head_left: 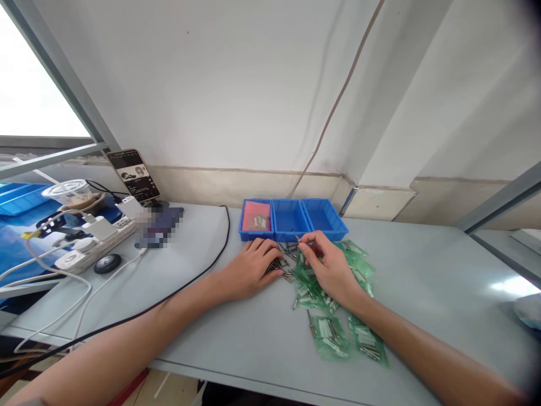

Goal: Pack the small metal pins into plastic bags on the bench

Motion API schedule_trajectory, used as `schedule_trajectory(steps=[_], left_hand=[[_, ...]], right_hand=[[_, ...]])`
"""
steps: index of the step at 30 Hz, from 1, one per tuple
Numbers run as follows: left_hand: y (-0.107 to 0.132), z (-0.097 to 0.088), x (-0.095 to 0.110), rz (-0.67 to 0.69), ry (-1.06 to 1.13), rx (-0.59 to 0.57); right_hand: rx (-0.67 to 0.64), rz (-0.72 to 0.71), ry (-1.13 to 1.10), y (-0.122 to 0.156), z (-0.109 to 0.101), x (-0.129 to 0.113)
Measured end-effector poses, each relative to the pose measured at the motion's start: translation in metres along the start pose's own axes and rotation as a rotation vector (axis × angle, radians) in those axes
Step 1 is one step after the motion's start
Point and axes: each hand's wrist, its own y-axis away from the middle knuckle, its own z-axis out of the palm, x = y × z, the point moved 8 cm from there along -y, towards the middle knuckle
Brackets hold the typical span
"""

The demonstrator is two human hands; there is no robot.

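Left hand lies unclenched over a heap of pins, hiding some; right hand pinches a single pin beside the blue trays. The left tray holds a pink packet.

pins: bare metal, shiny, smooth; one in right hand pinch, rest just left of it under left hand fingers
bags: thin green see-through plastic, glossy, crinkled; under and nearer than the grip
bins: blue moulded plastic, slight sheen; just beyond the grip
table: pale grey, matt, smooth
cable: black sheath, matt; left of the grip
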Motion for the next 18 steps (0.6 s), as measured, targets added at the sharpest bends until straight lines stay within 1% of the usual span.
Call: schedule_trajectory(steps=[9, 18], left_hand=[[-0.0004, 0.0002, -0.0003, -0.004, 0.006, -0.001], [0.0002, 0.0012, -0.0014, 0.002, 0.001, 0.007]], right_hand=[[0.018, 0.01, -0.015, 0.0003, 0.0, 0.0015], [0.033, -0.011, -0.017, -0.0006, -0.0006, 0.0009]])
